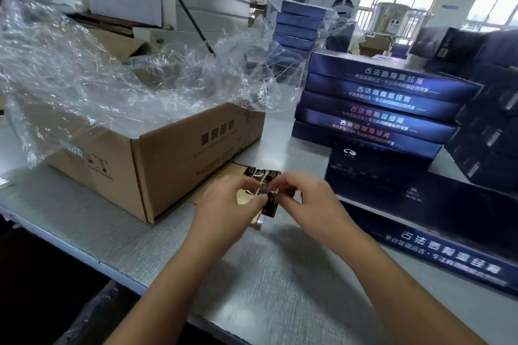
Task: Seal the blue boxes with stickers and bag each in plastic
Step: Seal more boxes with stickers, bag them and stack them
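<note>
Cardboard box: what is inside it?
Crumpled clear plastic fills the cardboard box and spills over its rim. Anything beneath the plastic is covered, so it cannot be seen.

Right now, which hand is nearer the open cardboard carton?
Left. The left hand sits just off the near corner of the cardboard carton, pinching the dark sticker; the right hand pinches it from the other side, toward the flat blue box.
</note>
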